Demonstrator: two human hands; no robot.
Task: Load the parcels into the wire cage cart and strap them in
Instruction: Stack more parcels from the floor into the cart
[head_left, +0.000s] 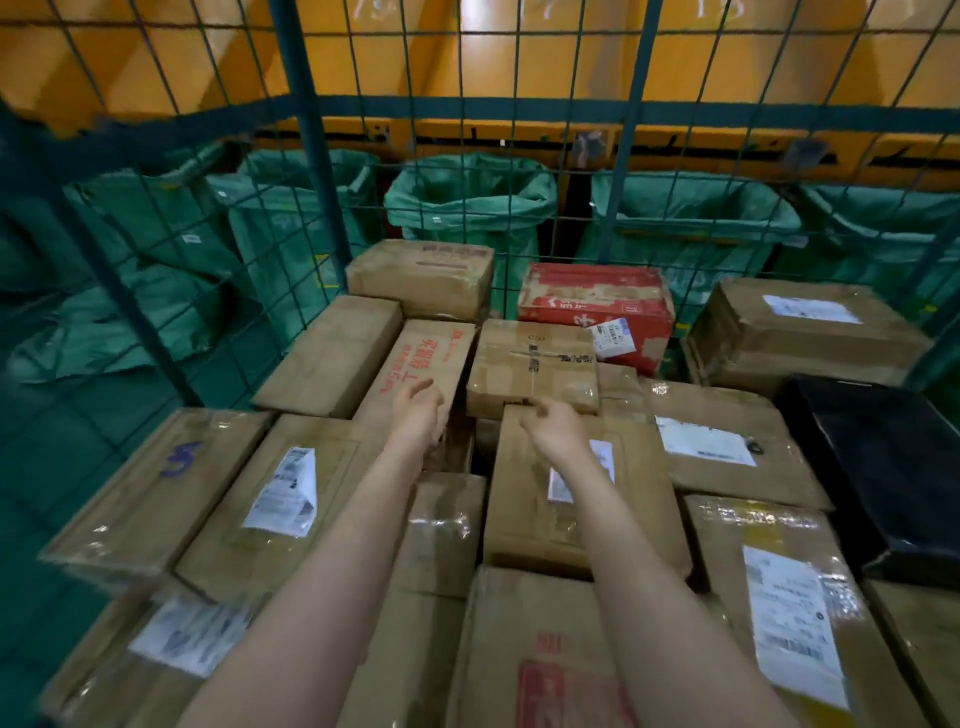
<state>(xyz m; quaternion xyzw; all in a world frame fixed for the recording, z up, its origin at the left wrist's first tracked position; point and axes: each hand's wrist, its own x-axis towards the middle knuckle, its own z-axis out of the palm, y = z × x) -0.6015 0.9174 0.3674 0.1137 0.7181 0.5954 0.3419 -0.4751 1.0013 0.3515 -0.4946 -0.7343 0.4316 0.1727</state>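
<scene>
Several brown cardboard parcels fill the green wire cage cart (306, 171), packed flat side by side. Both my arms reach forward over them. My left hand (418, 410) hovers with relaxed fingers above the long box printed with red characters (415, 364), holding nothing. My right hand (553, 423) is stretched out just in front of a small taped brown box (532, 364) that lies on top in the middle; its fingers look loose and hold nothing. Beneath my right wrist lies a labelled brown box (582, 493).
A red carton (597, 299) and a brown box (421, 275) stand at the cage's back wall. A black wrapped parcel (878, 467) lies at the right. Behind the mesh hang several green sacks (467, 202) under a yellow structure (493, 57). Green floor at the left.
</scene>
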